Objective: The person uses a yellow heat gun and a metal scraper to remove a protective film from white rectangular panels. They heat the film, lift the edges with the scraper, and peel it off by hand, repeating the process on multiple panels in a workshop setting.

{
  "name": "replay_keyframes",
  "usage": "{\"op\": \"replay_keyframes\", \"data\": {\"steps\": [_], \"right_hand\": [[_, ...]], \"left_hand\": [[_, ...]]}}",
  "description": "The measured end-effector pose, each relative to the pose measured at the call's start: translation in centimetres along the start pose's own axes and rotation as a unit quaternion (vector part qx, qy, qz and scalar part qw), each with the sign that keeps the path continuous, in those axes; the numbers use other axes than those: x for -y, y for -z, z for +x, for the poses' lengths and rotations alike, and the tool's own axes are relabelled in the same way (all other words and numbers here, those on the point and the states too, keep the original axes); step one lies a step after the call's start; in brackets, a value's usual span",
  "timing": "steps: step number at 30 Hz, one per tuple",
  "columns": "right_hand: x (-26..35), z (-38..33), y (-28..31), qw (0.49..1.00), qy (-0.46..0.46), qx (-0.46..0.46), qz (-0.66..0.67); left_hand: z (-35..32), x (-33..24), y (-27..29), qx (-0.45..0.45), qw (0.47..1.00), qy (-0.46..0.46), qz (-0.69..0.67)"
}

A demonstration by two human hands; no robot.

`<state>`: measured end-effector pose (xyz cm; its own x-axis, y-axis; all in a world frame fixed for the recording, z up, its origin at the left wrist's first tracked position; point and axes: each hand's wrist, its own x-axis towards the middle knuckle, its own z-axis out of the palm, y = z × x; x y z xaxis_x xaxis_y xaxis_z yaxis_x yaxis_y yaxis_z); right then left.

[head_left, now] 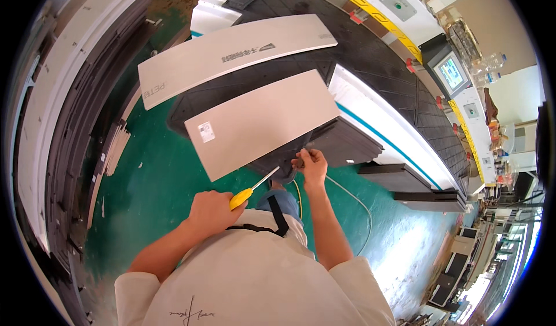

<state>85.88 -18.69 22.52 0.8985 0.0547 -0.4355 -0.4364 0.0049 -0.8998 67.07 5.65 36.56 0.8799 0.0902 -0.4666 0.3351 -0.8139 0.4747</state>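
**Screwdriver at the near panel's edge**

My left hand (209,210) is clamped on the yellow-handled screwdriver (250,190). Its long axis runs up and right, tip toward the near corner of the grey panel (263,123). My right hand (311,162) is closed on that panel's lower edge, on the black worktop (370,53). Judgement: steady the edge, keep the tip low and levering gently. A second grey panel (237,53) lies beyond, long axis left-right. Green floor (156,175) below.

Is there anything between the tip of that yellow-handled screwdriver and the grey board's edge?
Nothing visible. The left hand holds the screwdriver, its tip close under the near edge of the grey board. The right hand grips that edge just beside it.
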Motion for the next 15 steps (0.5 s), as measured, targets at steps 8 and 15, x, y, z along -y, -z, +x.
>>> {"op": "replay_keyframes", "data": {"steps": [8,15], "right_hand": [[8.9,17.3,10.5,0.984,0.158,-0.017,-0.083],[29.2,26.3,18.8,0.836,0.471,-0.12,-0.254]], "left_hand": [[15.3,-12.2,0.1,-0.101,0.993,-0.021,0.053],[31.4,-19.6,3.4,-0.066,0.99,0.125,0.007]]}}
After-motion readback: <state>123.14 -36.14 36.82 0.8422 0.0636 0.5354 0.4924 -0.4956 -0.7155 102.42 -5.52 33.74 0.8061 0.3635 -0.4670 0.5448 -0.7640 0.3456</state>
